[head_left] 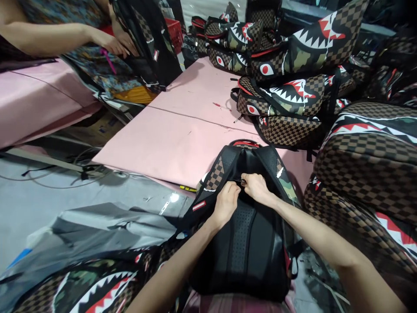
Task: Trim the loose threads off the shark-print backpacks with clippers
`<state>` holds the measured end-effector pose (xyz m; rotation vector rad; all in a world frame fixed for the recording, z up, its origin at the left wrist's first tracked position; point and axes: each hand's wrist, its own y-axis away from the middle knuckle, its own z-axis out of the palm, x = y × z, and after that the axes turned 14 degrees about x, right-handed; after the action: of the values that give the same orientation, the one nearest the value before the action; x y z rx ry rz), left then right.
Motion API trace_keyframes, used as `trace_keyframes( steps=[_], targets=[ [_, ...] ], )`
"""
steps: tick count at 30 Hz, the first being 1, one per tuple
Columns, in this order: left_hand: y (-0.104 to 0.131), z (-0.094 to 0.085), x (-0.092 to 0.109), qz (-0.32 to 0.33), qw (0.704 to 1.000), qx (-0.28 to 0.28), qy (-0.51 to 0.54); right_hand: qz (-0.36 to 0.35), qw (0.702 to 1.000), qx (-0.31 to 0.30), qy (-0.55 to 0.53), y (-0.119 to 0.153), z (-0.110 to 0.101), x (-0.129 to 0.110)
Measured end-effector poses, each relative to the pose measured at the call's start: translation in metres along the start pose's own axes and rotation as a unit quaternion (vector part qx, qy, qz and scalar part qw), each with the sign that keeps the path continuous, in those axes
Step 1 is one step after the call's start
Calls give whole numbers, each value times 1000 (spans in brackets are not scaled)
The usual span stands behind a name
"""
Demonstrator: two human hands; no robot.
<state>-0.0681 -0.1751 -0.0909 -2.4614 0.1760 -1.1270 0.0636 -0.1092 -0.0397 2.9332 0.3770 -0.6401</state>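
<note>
Got the right hand (257,188) pinching a small shiny bit (243,181) high on a black backpack (243,256), plus the left hand (226,201) pinched onto the backpack beside it, can't make out which part. Got it back panel up, plaid cloth (237,303) below, pink table (153,148) by the top. Seeing shark-mouth backpacks (289,93) piled off right, plus another person's hands (112,44) on a black bag (154,58).

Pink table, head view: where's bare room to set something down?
Biggest bare patch: pink table, ahead and left of the held backpack. Another: farther back, between the co-worker's black bag and the stacked shark-mouth backpacks, with a thin red item near the stack. Crowded: right side, under that stack.
</note>
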Motion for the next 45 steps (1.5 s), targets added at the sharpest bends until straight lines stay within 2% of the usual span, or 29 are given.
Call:
trace_keyframes(
  steps=[3,5,7,11,14,18,22,26,33,40,42,45],
  targets=[
    [-3,-4,1,-5,1000,-19,-4,17,1000,14,-6,0,3,-2],
    [-13,-8,4,-24,998,-52,-18,26,999,18,-30,-1,2,-1],
    [-28,-12,8,-50,991,-114,-54,35,997,18,-60,-3,-1,3],
    [-63,-13,14,-108,955,-252,-112,54,993,22,-102,-5,-6,7],
    [-73,-12,16,-120,944,-283,-124,56,992,28,-109,-1,-14,8],
    [-60,-10,19,-111,953,-226,-170,22,1000,17,-15,11,-36,11],
    [-45,-7,23,-102,962,-157,-198,21,996,-47,73,20,-50,11],
    [-42,-4,24,-100,970,-123,-184,16,996,-66,63,16,-49,4],
    [-37,-2,21,-92,981,-81,-153,5,998,-51,47,10,-45,2],
    [-24,-7,12,-23,999,-32,-32,88,994,-12,-68,18,-50,24],
    [-25,-5,12,-38,998,-20,-38,97,993,-11,-64,18,-52,27],
    [-30,0,14,-76,994,-9,-83,60,997,-35,-35,15,-55,23]
  ],
)
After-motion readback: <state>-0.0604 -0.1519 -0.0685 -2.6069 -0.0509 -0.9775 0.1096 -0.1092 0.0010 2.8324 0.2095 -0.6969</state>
